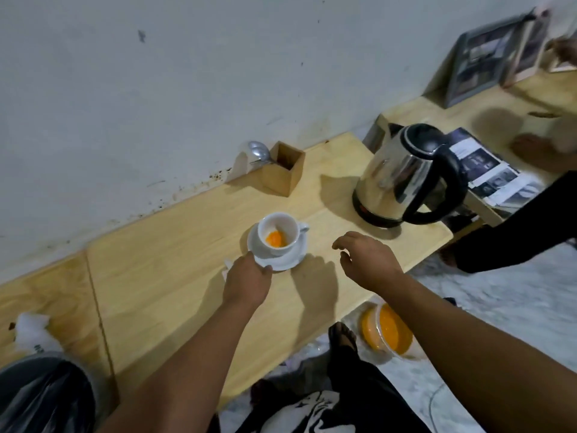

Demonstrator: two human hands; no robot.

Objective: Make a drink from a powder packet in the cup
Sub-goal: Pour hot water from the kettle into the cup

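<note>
- The left hand (246,282) grips the near rim of the saucer (295,260), fingers closed on its edge; something white and crumpled peeks out beneath the hand, too hidden to name.
- The right hand (365,260) hovers empty above the wooden shelf (175,264), fingers spread and loosely curled, between the saucer and the kettle (402,176).
- The cup (279,234) sits on the saucer near the middle of the shelf, handle turned toward the kettle; a small mound of orange powder (275,239) lies dry at its bottom.
- Judgement: the powder is in and water is the step in hand. The next move likely calls for the right hand to take the kettle's black handle and pour slowly while the left steadies the saucer.
- The cup and saucer look like smooth glazed white ceramic; the kettle is polished steel, rounded, with black lid and base.
- A spoon (259,151) leans in a square wooden holder (284,170) by the wall, ready for stirring.
</note>
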